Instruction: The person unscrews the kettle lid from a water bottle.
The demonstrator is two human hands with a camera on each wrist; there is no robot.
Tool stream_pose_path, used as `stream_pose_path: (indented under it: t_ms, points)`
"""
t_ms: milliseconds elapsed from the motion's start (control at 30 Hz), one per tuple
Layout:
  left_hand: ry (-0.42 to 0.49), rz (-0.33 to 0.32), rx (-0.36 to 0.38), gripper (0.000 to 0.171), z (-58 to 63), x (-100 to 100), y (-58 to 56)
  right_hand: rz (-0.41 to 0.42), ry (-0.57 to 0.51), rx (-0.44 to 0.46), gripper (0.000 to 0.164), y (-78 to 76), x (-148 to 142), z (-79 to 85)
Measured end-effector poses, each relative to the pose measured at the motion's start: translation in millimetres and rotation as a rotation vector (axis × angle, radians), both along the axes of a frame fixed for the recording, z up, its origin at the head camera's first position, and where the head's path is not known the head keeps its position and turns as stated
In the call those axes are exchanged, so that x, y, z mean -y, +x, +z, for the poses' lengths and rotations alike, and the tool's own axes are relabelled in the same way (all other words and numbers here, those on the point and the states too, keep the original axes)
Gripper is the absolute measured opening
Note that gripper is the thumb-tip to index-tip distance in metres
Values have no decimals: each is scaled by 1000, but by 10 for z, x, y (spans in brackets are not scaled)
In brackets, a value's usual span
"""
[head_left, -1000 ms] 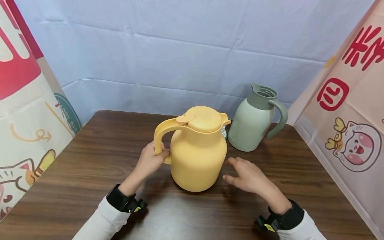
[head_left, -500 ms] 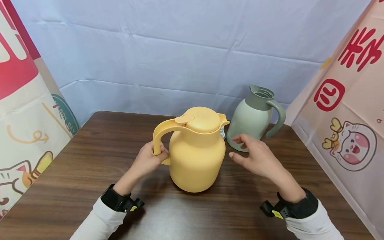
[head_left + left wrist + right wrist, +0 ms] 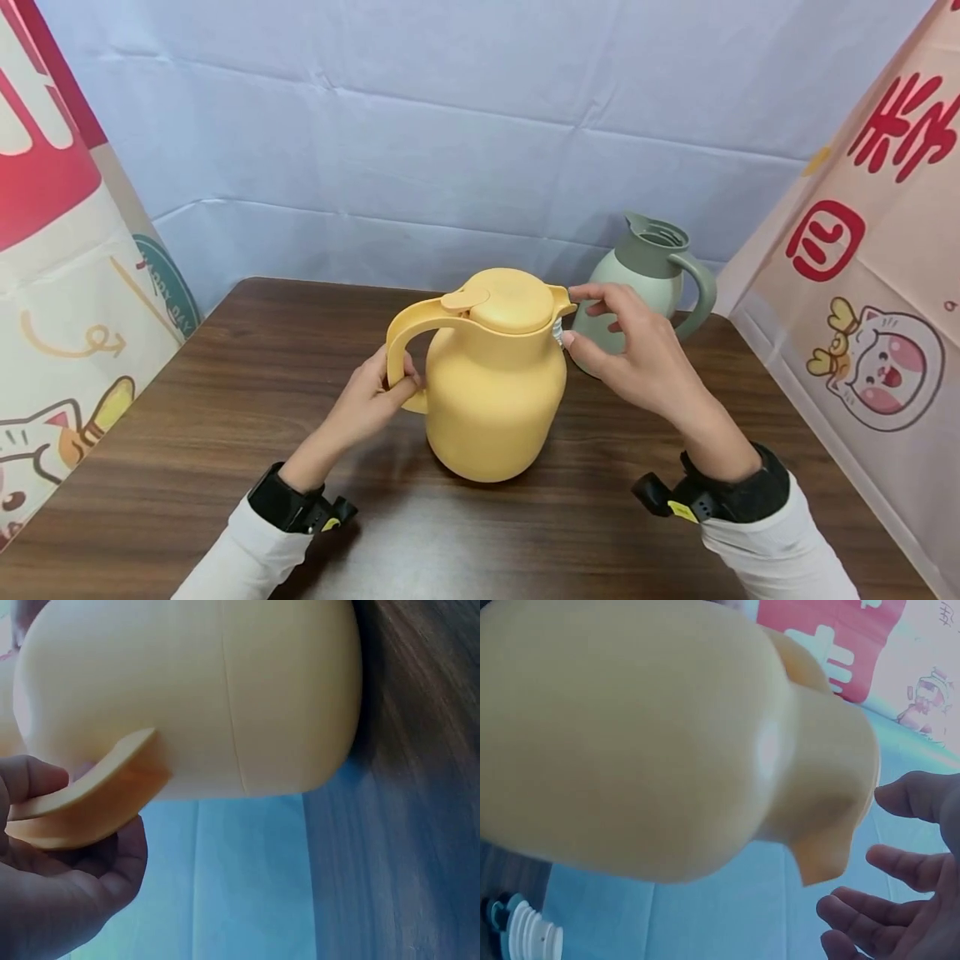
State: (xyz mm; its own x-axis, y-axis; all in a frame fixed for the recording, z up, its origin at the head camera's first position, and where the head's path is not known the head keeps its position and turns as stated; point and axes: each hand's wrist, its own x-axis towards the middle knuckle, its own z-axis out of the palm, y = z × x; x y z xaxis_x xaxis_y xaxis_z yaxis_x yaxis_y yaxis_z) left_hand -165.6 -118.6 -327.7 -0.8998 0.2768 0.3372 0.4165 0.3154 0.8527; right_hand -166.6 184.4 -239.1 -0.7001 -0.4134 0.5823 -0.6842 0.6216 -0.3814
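A yellow thermos jug (image 3: 495,400) stands upright on the brown table (image 3: 225,433), its lid on and its spout pointing right. My left hand (image 3: 369,392) grips the lower end of its handle (image 3: 97,795), thumb and fingers curled round it. Beside the spout (image 3: 821,859) is my right hand (image 3: 641,354), fingers spread and holding nothing. In the right wrist view, its thumb tip comes right at the lid's rim, while the other fingers stand apart from the spout.
Behind my right hand stands a light green thermos jug (image 3: 637,267) without a lid, its handle to the right. A white ribbed stopper with a green top (image 3: 534,934) lies on the table behind the yellow jug. A pale cloth (image 3: 375,150) hangs along the back.
My right hand has risen from low beside the yellow jug's body, first rightward, then up and in to its spout. My left hand keeps its grip on the handle; the jugs stay put.
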Motion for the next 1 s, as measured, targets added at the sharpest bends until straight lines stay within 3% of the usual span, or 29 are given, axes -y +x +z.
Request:
stream_pose_path:
  t_ms: [100,233,433,733,867,1000]
  points:
    - [-5,-22,-3,6,75,-20,67,44,-29,-15,37,-21,62,40]
    - [8,-40,-2,8,64,-28,75,87,-54,-44,29,-46,146,76]
    - [16,-66,8,7,64,-21,56,71,-48,-42,27,-110,271,126]
    - [9,-101,50,9,98,13,24,-48,125,117,41,-230,467,318]
    - [44,-107,41,8,29,32,-7,-145,279,125,55,-242,598,386]
    - [82,-97,34,10,-121,64,-89,-226,380,128,71,-238,748,441]
